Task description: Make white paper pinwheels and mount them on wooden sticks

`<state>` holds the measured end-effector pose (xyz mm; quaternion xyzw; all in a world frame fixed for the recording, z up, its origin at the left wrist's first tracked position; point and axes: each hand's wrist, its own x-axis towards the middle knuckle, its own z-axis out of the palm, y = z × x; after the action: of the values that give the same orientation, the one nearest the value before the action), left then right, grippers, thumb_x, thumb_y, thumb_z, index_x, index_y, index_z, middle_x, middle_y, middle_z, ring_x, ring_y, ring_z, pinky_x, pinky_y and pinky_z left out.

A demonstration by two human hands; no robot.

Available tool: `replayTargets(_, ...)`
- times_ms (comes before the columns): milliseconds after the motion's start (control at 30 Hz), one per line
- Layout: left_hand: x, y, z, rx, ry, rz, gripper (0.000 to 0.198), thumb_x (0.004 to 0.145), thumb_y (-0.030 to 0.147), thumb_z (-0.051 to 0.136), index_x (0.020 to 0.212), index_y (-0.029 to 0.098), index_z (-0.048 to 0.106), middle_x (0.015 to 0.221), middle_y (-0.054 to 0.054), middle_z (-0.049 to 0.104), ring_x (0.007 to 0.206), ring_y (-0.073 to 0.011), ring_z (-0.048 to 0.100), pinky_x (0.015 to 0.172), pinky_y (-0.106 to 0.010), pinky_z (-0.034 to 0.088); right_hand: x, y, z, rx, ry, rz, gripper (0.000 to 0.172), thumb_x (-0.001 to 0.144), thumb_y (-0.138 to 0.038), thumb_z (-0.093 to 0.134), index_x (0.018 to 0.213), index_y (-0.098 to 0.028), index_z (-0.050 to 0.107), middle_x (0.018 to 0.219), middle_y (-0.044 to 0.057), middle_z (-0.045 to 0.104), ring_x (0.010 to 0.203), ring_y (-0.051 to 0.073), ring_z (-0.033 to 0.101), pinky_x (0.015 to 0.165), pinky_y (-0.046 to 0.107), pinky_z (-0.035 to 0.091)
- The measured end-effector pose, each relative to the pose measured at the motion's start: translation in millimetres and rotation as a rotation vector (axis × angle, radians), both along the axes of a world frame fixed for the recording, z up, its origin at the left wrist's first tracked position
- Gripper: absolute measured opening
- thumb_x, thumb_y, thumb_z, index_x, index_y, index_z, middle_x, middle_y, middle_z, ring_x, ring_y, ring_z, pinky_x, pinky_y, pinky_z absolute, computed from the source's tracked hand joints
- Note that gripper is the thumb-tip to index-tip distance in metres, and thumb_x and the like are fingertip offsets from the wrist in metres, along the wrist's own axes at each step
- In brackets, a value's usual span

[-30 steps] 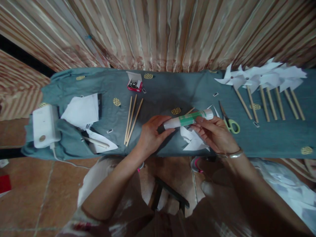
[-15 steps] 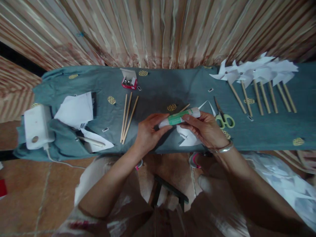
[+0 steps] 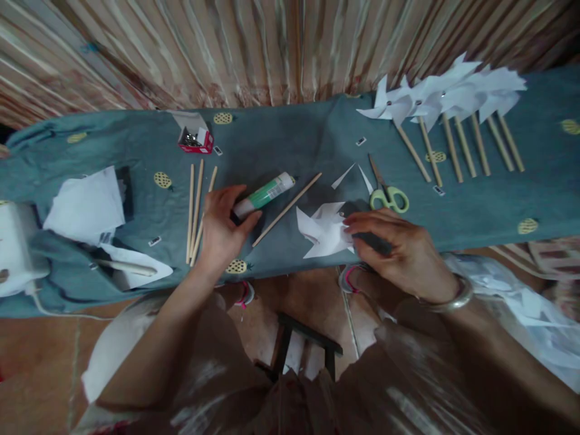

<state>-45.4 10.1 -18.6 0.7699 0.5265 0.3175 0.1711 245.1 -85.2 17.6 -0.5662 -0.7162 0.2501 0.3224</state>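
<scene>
My left hand has its fingers and thumb around the lower end of a white and green glue stick, which slants up to the right over the cloth. My right hand, with a bracelet at the wrist, is at the right edge of a white paper pinwheel. Its fingertips overlap the paper, with a gap between thumb and fingers. Between the glue stick and the pinwheel lies a thin wooden stick. Green-handled scissors lie beyond my right hand, beside narrow paper scraps.
Several finished pinwheels on sticks lie at the back right. A red box of small metal pieces stands behind three wooden sticks. Paper sheets and a white power box with a cable are at left, on the green tablecloth.
My right hand has let go of the glue stick and moved to the pinwheel. My left hand has carried the glue stick leftward, uncovering the thin stick and pinwheel. The view has shifted.
</scene>
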Motion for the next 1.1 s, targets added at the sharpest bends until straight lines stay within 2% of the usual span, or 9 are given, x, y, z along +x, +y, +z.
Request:
replayTargets(67,7.0,-10.2,7.7,0.094,0.052,-0.091,0.039,0.086,0.033,0.069,0.124,0.026,0.063,0.124,-0.008,0.065,0.120,-0.0302,0.055,0.103,-0.050,0.045,2.2,-5.6,-2.6,0.037,-0.077,0.038,0.023,0.082,-0.017,0.063,0.101,-0.026,0.071,0.126,0.007,0.069,0.117,0.029,0.064,0.103,0.052,0.049)
replayTargets(133,17.8,-20.8,12.9,0.141,0.070,-0.243,0.030,0.091,0.028,0.063,0.121,0.027,0.064,0.124,-0.007,0.065,0.116,-0.0280,0.056,0.102,-0.049,0.046,4.6,-8.4,-5.1,0.044,-0.113,0.045,0.028,0.082,-0.016,0.063,0.105,-0.028,0.070,0.141,0.006,0.060,0.130,0.032,0.055,0.110,0.056,0.044)
replayTargets(233,35.6,-30.5,12.4,0.053,0.057,-0.464,0.023,0.094,0.023,0.057,0.114,0.026,0.069,0.116,-0.006,0.068,0.110,-0.0249,0.059,0.096,-0.045,0.049,7.2,-9.2,-9.5,0.029,-0.084,0.054,0.032,0.083,-0.016,0.062,0.108,-0.033,0.070,0.150,0.001,0.052,0.141,0.032,0.045,0.116,0.056,0.038)
replayTargets(300,44.4,-31.1,8.5,-0.023,0.064,-0.526,0.022,0.095,0.024,0.056,0.111,0.024,0.071,0.112,-0.007,0.069,0.107,-0.0245,0.059,0.092,-0.043,0.050,7.6,-8.2,-13.4,0.013,-0.045,0.046,0.031,0.083,-0.017,0.063,0.107,-0.036,0.071,0.150,-0.003,0.051,0.143,0.031,0.042,0.119,0.054,0.036)
replayTargets(467,53.8,-25.0,1.7,-0.132,0.023,-0.536,0.020,0.096,0.029,0.058,0.103,0.023,0.075,0.101,-0.007,0.071,0.100,-0.0222,0.059,0.088,-0.039,0.050,5.3,-4.4,-24.2,0.009,0.008,0.072,0.026,0.084,-0.019,0.063,0.102,-0.033,0.075,0.150,-0.003,0.052,0.144,0.031,0.041,0.119,0.056,0.034)
replayTargets(700,61.9,-27.6,-0.2,-0.139,0.051,-0.473,0.020,0.096,0.032,0.058,0.100,0.023,0.076,0.093,-0.005,0.071,0.094,-0.0216,0.059,0.085,-0.038,0.044,0.5,-3.8,-27.1,-0.048,0.090,0.028,0.023,0.085,-0.022,0.064,0.096,-0.037,0.077,0.139,-0.004,0.062,0.140,0.033,0.046,0.117,0.058,0.037)
replayTargets(900,68.7,-25.9,1.1,-0.117,0.080,-0.442,0.016,0.095,0.030,0.061,0.095,0.023,0.075,0.090,-0.003,0.072,0.092,-0.0211,0.058,0.086,-0.039,0.039,-1.7,-4.1,-27.8,-0.019,0.046,0.032,0.023,0.088,-0.020,0.062,0.096,-0.036,0.076,0.140,-0.004,0.061,0.141,0.031,0.045,0.118,0.056,0.037)
replayTargets(1100,74.3,-22.8,4.5,-0.163,0.111,-0.422,0.014,0.094,0.029,0.062,0.089,0.023,0.074,0.087,-0.002,0.072,0.093,-0.0215,0.057,0.088,-0.040,0.036,-0.6,-4.4,-30.9,0.070,-0.093,0.074,0.019,0.093,-0.021,0.056,0.096,-0.026,0.074,0.142,0.005,0.059,0.141,0.030,0.044,0.115,0.056,0.041)
